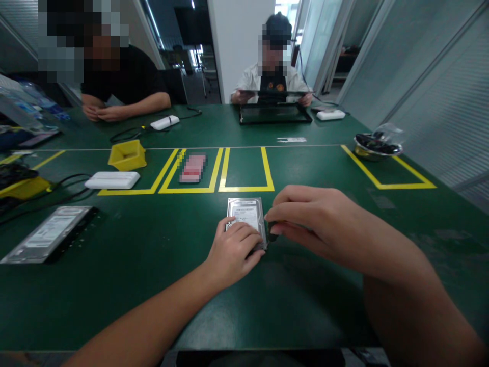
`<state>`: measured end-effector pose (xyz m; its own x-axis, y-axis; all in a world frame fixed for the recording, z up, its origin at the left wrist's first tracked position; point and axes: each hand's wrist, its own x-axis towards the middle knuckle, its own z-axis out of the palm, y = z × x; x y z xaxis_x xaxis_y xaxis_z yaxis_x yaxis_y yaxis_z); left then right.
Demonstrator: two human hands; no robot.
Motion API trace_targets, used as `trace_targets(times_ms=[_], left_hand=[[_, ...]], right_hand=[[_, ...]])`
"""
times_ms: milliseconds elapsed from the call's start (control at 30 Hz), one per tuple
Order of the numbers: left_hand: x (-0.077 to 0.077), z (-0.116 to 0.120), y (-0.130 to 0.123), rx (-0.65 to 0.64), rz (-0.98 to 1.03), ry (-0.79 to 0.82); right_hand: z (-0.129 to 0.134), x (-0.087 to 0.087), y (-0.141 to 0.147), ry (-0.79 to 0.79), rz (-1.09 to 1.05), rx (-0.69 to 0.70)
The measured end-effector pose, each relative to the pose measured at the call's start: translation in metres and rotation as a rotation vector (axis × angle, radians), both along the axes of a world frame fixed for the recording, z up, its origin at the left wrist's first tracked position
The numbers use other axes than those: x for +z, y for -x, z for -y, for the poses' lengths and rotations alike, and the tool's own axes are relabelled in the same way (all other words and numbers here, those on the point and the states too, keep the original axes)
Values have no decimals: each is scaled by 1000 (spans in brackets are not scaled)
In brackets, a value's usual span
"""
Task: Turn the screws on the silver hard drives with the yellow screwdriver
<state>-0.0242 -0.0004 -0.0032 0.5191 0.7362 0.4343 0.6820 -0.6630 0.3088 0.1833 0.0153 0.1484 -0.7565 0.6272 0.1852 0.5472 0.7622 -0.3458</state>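
Observation:
A small silver hard drive (246,208) with a white label lies on the green table, in the middle of the head view. My left hand (235,252) is laid over its near part, fingers bent across the label and thumb at the near right corner, holding it down. Beside the drive's right edge, my right hand (317,219) pinches a small dark object (272,232) between thumb and fingers. Most of that object is hidden by the fingers, so its kind cannot be made out.
A larger hard drive (51,232) lies at the left. Yellow tape (246,189) marks areas, one around a pink blurred item (193,168). A yellow bin (128,154), white power strip (112,180) and metal bowl (378,148) stand around. Two people sit opposite; one holds a dark frame.

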Motion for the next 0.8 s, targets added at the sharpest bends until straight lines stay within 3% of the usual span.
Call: trace_targets(times_ms=[367,800], left_hand=[[0,1,0,-4,10,7],[0,1,1,-5,7,27]], right_hand=[[2,0,0,62,-36,39],[1,-2,-1,-13,-49,-15]])
